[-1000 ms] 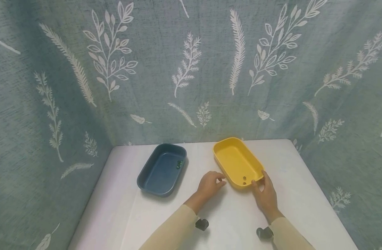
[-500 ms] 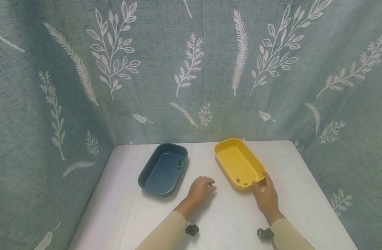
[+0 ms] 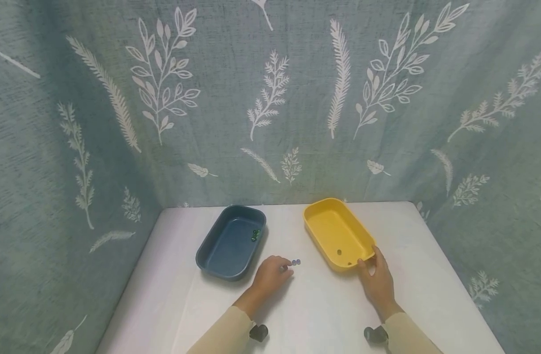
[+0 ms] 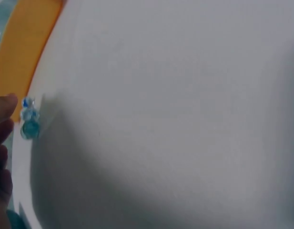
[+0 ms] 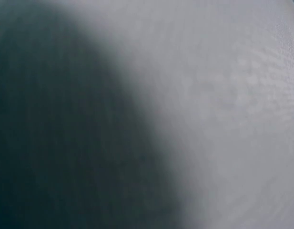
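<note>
My left hand (image 3: 270, 278) is low over the white table between the two trays, fingers loosely curved. Small blue glass marbles (image 3: 296, 262) are just beyond its fingertips. The left wrist view shows the clear and teal marbles (image 4: 30, 119) in a row beside the fingers (image 4: 4, 109). Part of the left palm is hidden. My right hand (image 3: 377, 282) grips the near right corner of a yellow tray (image 3: 312, 235), thumb and fingers at the rim. Small dark marbles (image 3: 339, 252) lie toward that tray's near end.
A dark blue tray (image 3: 201, 253) stands left of the left hand, with several green marbles (image 3: 255, 235) by its right wall. A patterned green curtain (image 3: 230, 182) encloses the white table (image 3: 323, 314) at the back and sides. The right wrist view mostly shows blurred tabletop and shadow.
My left hand has moved left and toward me, away from the yellow tray. Blue marbles now show in front of its fingertips. Marbles in the yellow tray have shifted; the right hand keeps its grip.
</note>
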